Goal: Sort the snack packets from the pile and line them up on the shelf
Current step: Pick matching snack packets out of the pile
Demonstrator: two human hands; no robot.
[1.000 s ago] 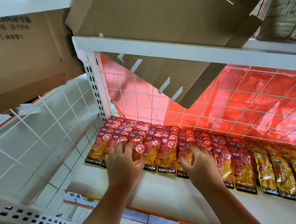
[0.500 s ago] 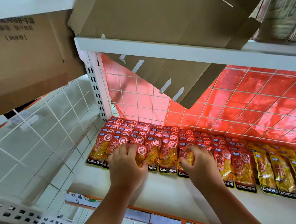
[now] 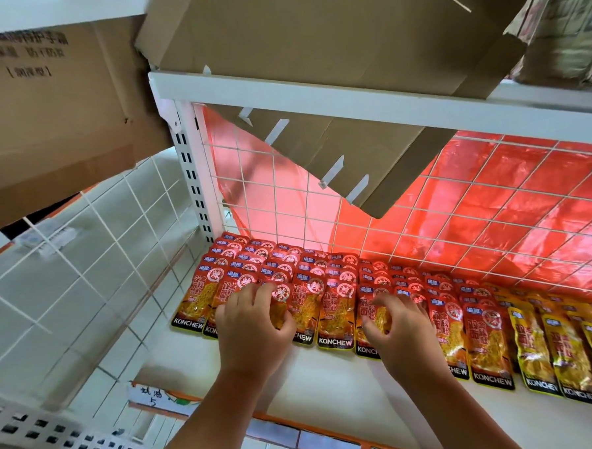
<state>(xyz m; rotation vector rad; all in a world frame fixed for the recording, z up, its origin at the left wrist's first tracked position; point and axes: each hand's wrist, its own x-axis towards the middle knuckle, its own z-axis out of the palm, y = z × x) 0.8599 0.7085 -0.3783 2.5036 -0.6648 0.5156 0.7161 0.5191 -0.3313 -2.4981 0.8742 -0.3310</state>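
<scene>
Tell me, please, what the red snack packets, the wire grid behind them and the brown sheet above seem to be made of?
The red snack packets: glossy plastic or foil film, judging by the bright glints and wrinkles. The wire grid: thin metal rods, probably white-coated, crossing in squares. The brown sheet: matt cardboard, it seems, with fold creases and cut tabs.

My left hand (image 3: 255,326) and my right hand (image 3: 401,328) are bare, and so are both wrists. My left forearm (image 3: 209,421) and my right forearm (image 3: 469,417) run uncovered from the wrists down to the lower edge of the view. They are smooth along their whole visible length and slimmest at the wrist. The backs of my hands are rounded, with the knuckles showing only as soft bumps. My fingers are fairly short with blunt tips; the nails are too blurred to describe.
</scene>
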